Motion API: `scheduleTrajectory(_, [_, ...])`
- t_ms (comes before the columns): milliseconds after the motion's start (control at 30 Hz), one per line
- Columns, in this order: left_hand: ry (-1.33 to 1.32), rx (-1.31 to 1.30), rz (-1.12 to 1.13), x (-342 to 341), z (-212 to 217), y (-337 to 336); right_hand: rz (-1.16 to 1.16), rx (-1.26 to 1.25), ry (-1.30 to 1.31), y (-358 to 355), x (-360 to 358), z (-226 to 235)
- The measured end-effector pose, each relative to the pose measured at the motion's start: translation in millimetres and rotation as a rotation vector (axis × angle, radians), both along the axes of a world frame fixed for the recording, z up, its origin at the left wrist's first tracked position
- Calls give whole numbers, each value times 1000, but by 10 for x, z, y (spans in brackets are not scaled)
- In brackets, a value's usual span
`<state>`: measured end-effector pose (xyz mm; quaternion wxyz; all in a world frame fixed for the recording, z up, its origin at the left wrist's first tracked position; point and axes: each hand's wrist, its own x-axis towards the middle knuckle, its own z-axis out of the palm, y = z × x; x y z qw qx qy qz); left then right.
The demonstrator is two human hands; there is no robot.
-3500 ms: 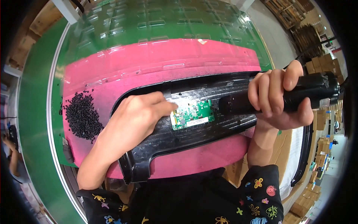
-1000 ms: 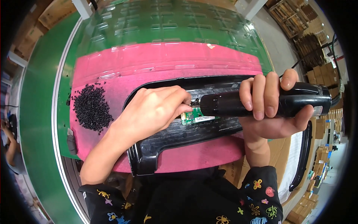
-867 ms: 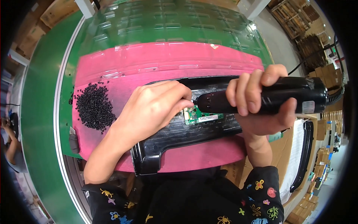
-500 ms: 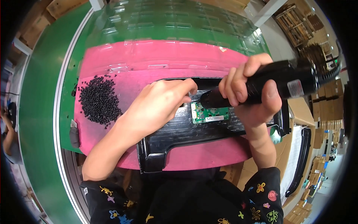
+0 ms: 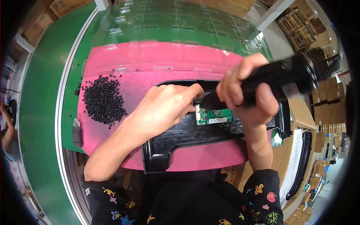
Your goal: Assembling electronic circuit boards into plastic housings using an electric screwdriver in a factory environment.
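A black electric screwdriver with a coiled cord lies in the grip of my right hand, its tip angled down to the left. Under that tip is the upper left corner of a green circuit board with white connectors. The board sits inside a long black plastic housing. My left hand is closed at the same corner, thumb and forefinger bent together beside the screwdriver's tip. Whatever those fingertips hold is hidden. Left of my forearm is a heap of small black screws.
A pink mat lies beneath the housing. Clear moulded plastic trays cover the far side of the green table. A small dark grey object rests at the mat's left edge. An open cardboard box with another black part stands right.
The left fingertips have come closer to the board's corner and the screwdriver tip. The screwdriver has shifted slightly left in my right hand. The view has moved a little.
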<state>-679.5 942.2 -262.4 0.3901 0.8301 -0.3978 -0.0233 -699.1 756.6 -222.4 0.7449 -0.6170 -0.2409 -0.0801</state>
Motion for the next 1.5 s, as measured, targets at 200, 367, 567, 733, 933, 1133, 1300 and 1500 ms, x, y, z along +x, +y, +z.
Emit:
scheduleTrajectory(200, [-142,-110,-100,-11,30,-54,96,355,-83,-168,-133,200])
scheduleTrajectory(367, [-145,-287,-117,-19,-5,-81,75,406,-83,-238,-175,195])
scheduleTrajectory(567, [-10,-330,-172,-33,-9,-44,126,422,-26,-262,-196,163])
scheduleTrajectory(733, [-228,-122,-91,103,109,-45,1,178,108,-180,-289,153])
scheduleTrajectory(933, [-273,-120,117,152,79,159,34,173,156,-35,-269,122])
scheduleTrajectory(1133, [-263,-242,245,136,33,89,27,89,169,54,-352,134])
scheduleTrajectory(1300, [-217,-203,254,129,91,123,95,79,199,69,-321,119])
scheduleTrajectory(1500, [-174,-20,182,137,20,129,80,161,4,10,-290,120])
